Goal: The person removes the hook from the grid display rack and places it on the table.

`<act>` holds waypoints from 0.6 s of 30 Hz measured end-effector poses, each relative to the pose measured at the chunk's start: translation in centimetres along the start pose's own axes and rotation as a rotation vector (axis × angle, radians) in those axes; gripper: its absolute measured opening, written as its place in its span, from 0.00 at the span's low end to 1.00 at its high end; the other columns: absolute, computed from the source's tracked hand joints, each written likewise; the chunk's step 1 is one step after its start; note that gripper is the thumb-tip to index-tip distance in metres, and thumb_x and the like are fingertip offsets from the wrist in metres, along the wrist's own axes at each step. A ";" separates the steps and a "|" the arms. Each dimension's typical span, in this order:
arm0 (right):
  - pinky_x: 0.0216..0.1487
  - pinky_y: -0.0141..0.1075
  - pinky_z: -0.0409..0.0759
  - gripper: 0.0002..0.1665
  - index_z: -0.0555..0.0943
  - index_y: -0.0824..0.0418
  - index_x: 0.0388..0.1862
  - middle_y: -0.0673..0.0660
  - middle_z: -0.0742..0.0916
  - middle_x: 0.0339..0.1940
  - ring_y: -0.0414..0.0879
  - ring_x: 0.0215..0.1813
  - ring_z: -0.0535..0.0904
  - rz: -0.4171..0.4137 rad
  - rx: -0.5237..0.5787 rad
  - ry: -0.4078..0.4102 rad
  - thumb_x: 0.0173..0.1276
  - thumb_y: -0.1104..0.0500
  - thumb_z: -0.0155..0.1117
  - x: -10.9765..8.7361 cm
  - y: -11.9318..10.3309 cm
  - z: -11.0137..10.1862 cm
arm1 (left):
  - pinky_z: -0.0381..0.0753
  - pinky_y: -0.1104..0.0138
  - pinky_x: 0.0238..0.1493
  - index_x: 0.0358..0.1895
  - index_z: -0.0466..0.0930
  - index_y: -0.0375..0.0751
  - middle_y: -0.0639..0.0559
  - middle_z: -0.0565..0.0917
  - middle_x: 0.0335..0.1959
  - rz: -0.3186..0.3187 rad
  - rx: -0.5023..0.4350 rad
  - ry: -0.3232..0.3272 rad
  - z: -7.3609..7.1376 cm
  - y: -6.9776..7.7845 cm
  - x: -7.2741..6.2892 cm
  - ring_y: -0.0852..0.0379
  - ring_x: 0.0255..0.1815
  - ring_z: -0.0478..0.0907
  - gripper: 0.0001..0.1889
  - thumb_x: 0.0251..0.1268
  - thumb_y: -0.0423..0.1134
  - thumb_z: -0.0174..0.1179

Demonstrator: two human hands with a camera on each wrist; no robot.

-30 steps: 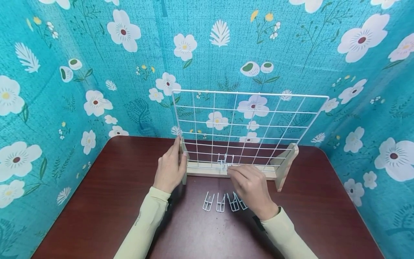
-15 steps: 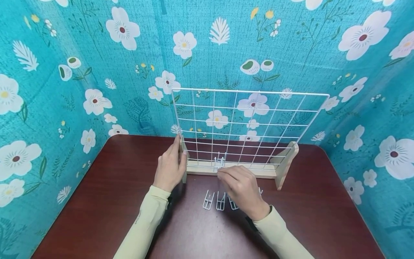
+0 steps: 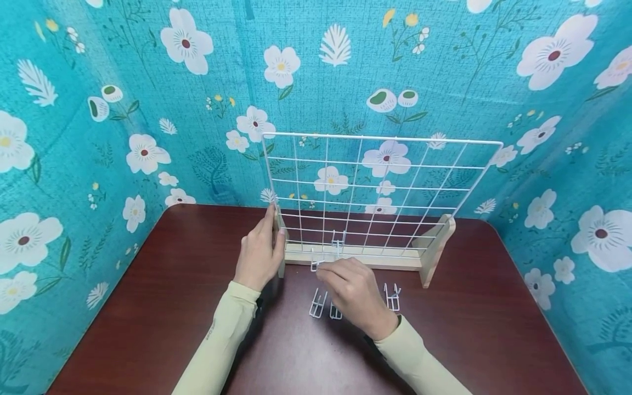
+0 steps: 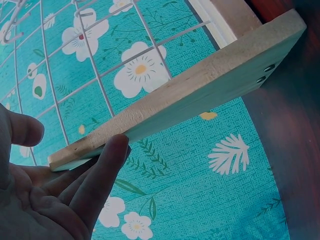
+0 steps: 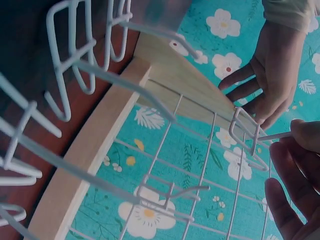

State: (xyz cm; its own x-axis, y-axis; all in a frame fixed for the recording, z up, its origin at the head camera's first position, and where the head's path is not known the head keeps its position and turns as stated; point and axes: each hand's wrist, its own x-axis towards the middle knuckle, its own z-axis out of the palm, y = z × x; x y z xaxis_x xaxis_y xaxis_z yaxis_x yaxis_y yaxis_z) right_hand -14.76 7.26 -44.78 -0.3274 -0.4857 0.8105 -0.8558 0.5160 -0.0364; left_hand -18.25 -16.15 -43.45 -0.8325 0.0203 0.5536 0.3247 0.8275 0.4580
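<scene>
My right hand (image 3: 353, 296) pinches a white wire hook (image 5: 254, 137) by its prong, in front of the grid's lower left part. A second wire hook (image 3: 338, 240) hangs on the white wire grid panel (image 3: 382, 135), just to the right of the held one. At the rack's left end, my left hand (image 3: 260, 255) rests its straight fingers against the wooden side piece (image 4: 185, 95). Its thumb stands apart from the wood in the left wrist view. Several more hooks (image 3: 318, 305) lie on the table before the rack, some partly behind my right hand.
The dark red-brown table (image 3: 148, 312) carries the rack, whose wooden base bar (image 3: 395, 260) joins the right side piece (image 3: 438, 249). A loose hook (image 3: 392, 299) lies right of my right hand. A blue flowered cloth (image 3: 316, 88) surrounds the table's back and sides.
My right hand has moved left along the grid's lower part with the pinched hook, past the hanging one, and a hook on the table has come into view behind it. My left hand stays put.
</scene>
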 end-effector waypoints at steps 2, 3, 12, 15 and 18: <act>0.41 0.36 0.86 0.06 0.91 0.57 0.37 0.51 0.94 0.37 0.43 0.39 0.90 0.005 0.007 -0.008 0.63 0.67 0.72 0.0 -0.2 0.2 | 0.88 0.44 0.50 0.80 0.63 0.36 0.35 0.85 0.58 -0.001 0.001 0.000 0.0 0.0 0.0 0.36 0.50 0.89 0.31 0.78 0.42 0.54; 0.40 0.36 0.86 0.06 0.91 0.57 0.37 0.50 0.94 0.37 0.43 0.39 0.90 0.007 0.012 -0.010 0.63 0.66 0.73 0.0 -0.3 0.3 | 0.88 0.44 0.50 0.80 0.63 0.36 0.35 0.85 0.59 -0.001 0.001 0.001 0.0 0.0 0.0 0.36 0.50 0.89 0.31 0.78 0.42 0.54; 0.42 0.35 0.86 0.04 0.91 0.57 0.36 0.49 0.93 0.35 0.42 0.38 0.90 0.000 0.030 -0.034 0.67 0.63 0.70 -0.1 -1.2 1.1 | 0.88 0.44 0.49 0.80 0.63 0.35 0.35 0.85 0.59 0.010 -0.002 0.012 0.1 -0.2 -0.1 0.36 0.50 0.89 0.31 0.78 0.42 0.53; 0.45 0.36 0.87 0.04 0.91 0.56 0.37 0.49 0.93 0.35 0.42 0.39 0.90 0.011 0.044 -0.044 0.68 0.63 0.70 -0.1 -1.4 1.3 | 0.88 0.44 0.48 0.79 0.64 0.35 0.35 0.86 0.58 0.015 -0.003 0.017 0.1 -0.2 -0.1 0.36 0.49 0.89 0.31 0.78 0.41 0.53; 0.46 0.36 0.87 0.04 0.91 0.56 0.37 0.48 0.93 0.36 0.42 0.39 0.90 0.012 0.042 -0.060 0.69 0.62 0.70 -0.2 -1.7 1.6 | 0.88 0.44 0.47 0.79 0.64 0.35 0.35 0.85 0.59 0.019 -0.003 0.017 0.1 -0.1 -0.1 0.35 0.48 0.89 0.31 0.78 0.41 0.53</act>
State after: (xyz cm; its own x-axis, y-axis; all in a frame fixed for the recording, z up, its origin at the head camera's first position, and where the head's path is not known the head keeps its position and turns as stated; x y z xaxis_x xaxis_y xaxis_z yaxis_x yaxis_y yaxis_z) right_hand -13.90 5.39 -45.77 -0.3597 -0.5215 0.7737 -0.8673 0.4926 -0.0712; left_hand -18.24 -16.19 -43.61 -0.8186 0.0265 0.5737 0.3416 0.8255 0.4492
